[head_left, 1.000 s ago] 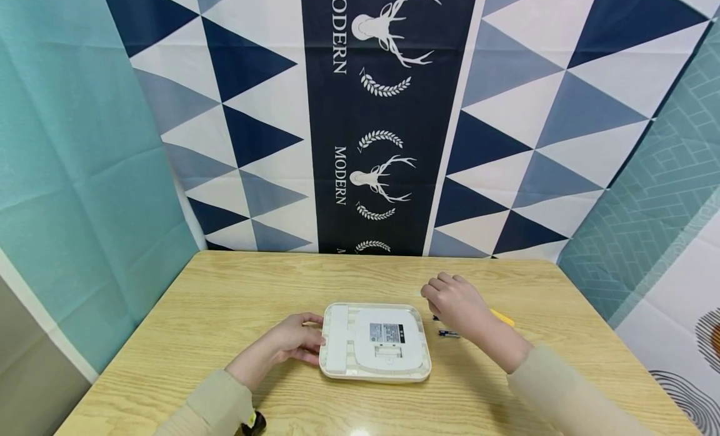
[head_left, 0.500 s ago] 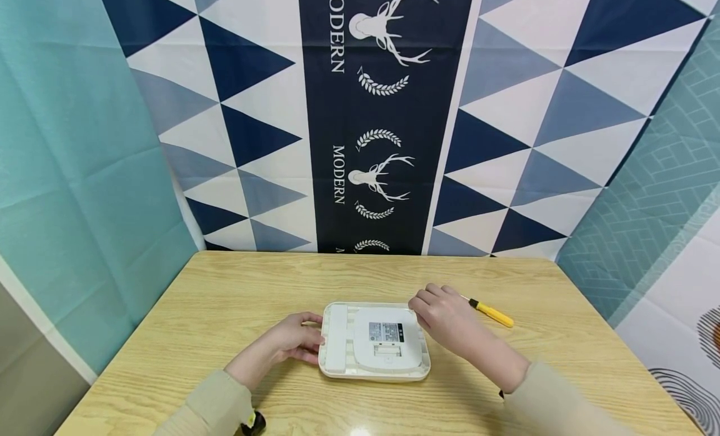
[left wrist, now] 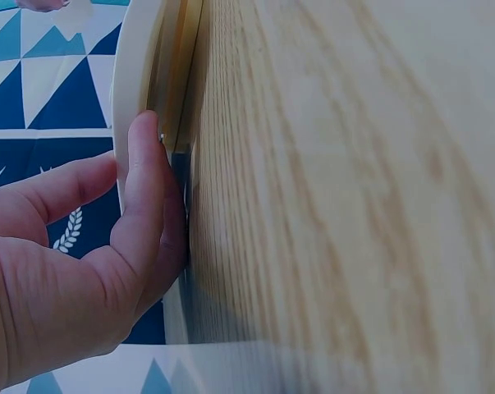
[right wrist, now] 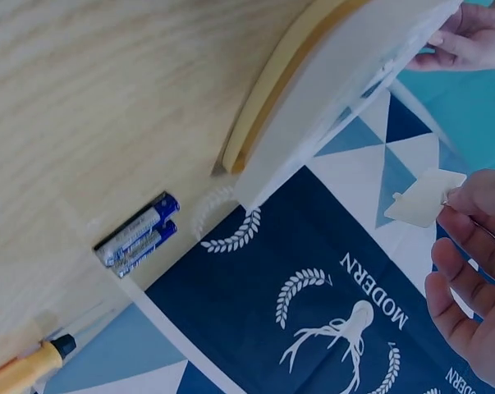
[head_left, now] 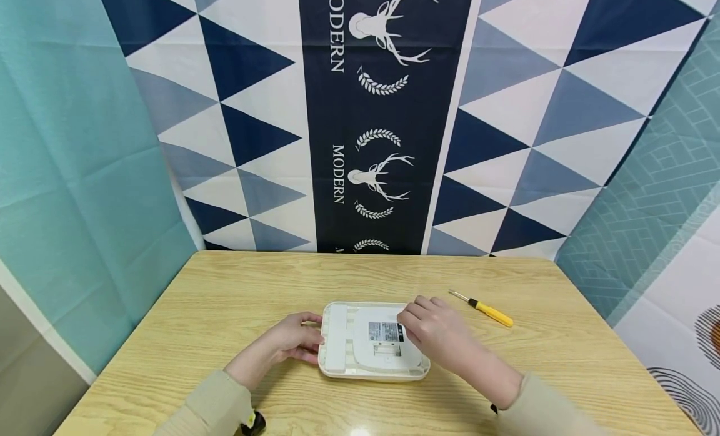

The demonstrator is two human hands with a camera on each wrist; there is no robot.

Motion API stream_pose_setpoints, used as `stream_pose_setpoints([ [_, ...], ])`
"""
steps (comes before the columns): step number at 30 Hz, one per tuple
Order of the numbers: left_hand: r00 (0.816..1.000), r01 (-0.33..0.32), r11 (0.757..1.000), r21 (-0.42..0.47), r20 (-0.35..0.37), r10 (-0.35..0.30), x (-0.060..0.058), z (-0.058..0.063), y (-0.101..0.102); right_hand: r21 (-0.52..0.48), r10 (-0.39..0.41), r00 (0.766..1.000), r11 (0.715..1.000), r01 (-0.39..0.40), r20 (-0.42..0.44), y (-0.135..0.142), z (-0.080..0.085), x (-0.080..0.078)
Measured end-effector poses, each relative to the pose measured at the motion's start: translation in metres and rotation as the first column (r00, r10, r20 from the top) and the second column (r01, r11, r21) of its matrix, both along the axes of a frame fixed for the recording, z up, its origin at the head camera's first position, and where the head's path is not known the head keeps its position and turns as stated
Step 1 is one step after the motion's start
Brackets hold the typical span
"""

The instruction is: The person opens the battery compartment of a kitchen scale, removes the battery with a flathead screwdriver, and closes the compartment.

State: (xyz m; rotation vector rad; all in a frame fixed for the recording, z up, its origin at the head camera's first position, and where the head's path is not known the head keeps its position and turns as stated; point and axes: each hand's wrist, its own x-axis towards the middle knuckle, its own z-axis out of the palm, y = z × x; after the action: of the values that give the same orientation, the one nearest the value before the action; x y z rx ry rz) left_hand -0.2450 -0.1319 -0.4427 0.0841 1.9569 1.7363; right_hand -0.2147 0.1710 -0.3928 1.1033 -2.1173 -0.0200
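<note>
A white rounded rectangular device (head_left: 336, 345) lies underside up on the table, showing a printed label and an uncovered battery compartment (head_left: 388, 350). My left hand (head_left: 294, 338) holds its left edge, the fingers and thumb at the rim (left wrist: 136, 90) in the left wrist view. Over the right part of the device is my right hand (head_left: 437, 331). Between thumb and finger it pinches a small white battery cover (right wrist: 428, 199), seen in the right wrist view. Beside the device lie two blue-and-silver batteries (right wrist: 139, 234), which the right hand hides in the head view.
A yellow-handled screwdriver (head_left: 490, 312) lies on the wooden table (head_left: 253, 280) right of the device. Behind the table hangs a patterned cloth (head_left: 371, 111) with triangles and deer heads. A teal cloth (head_left: 84, 173) hangs at the left.
My right hand has moved left and toward me, from beside the device to over its right part, uncovering the screwdriver. The left hand keeps its hold on the left edge.
</note>
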Motion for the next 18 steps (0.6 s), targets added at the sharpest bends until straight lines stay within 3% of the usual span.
stream_pose_setpoints([
  [18,1.0,-0.002,1.0,0.004,-0.009,0.002,0.001,0.0,0.0,0.004,0.076,0.997,0.997,-0.076,0.031,-0.012,-0.021,0.008],
])
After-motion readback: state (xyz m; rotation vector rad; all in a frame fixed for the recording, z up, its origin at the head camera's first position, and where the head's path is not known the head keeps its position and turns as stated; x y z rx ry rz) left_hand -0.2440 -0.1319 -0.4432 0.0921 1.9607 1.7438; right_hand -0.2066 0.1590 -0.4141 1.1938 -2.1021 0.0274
